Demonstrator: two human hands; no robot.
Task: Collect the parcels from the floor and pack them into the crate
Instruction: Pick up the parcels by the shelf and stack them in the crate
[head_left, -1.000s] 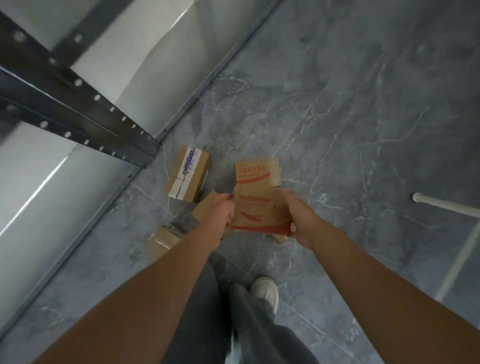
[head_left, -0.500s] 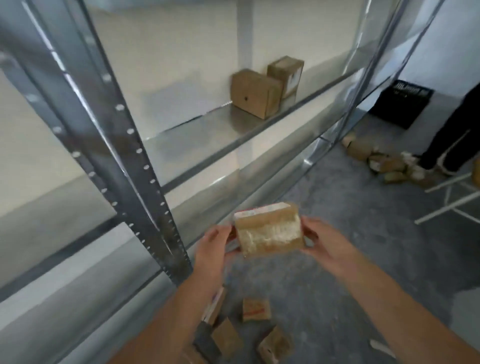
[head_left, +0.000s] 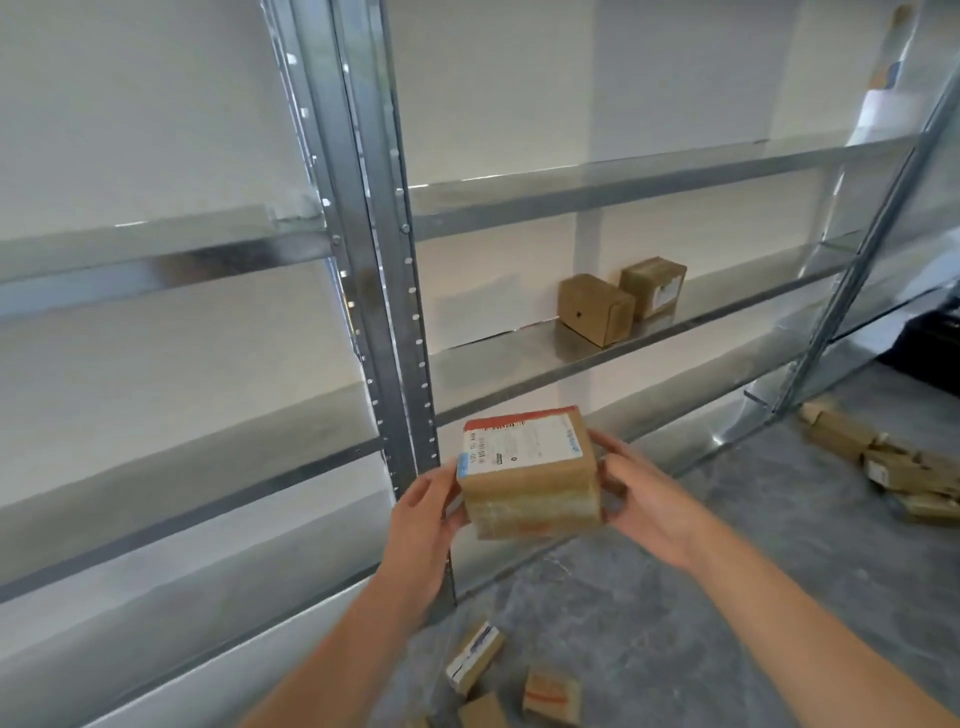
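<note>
Parcel in the air between both grips, in front of the metal rack and above the grey floor. My left grip (a bare hand, like the other) holds the parcel's left end. My right grip is clamped on the right end, fingers curled round the far corner. The parcel is brown cardboard and roughly level, with its top tipped a little towards me. A white label covers that top, with a red strip along the far edge and blue at the edges. Clear tape bands the near side.

On the middle shelf, well beyond the parcel, two small brown boxes stand close together. The plain box is nearer, and the labelled box sits just behind it.

Below my arms, near the foot of the rack, more lie on the floor: a blue-labelled parcel, a red-marked parcel and a cut-off parcel at the bottom edge. Further right, a heap of parcels lies by the next upright. A dark shape at the right edge, mostly out of frame, looks like the crate. It is well apart from the parcel I hold.
</note>
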